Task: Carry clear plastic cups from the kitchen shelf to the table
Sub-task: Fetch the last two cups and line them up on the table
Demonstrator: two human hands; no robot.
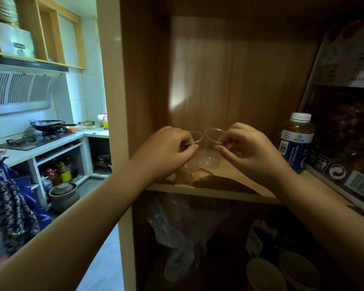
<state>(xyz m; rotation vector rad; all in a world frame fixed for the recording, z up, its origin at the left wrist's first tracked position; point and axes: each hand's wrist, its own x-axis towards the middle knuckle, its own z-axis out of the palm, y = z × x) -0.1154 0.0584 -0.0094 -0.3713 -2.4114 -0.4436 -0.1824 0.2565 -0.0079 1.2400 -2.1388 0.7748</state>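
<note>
Two clear plastic cups stand side by side, upright, on the wooden shelf (208,191) of an open cabinet. My left hand (166,150) pinches the rim of the left cup (198,141) between thumb and fingers. My right hand (248,148) pinches the rim of the right cup (211,152) the same way. The cups nearly touch each other. Whether their bases rest on the shelf or hang just above it is hard to tell. Both hands partly hide the cups' outer sides.
A white-capped bottle (296,141) of yellow liquid and a big printed bag (345,127) fill the shelf's right side. Small round lids (200,175) lie at the shelf's front. Below hang a plastic bag (177,232) and stacked bowls (298,269). The kitchen counter with a wok (46,124) lies to the left.
</note>
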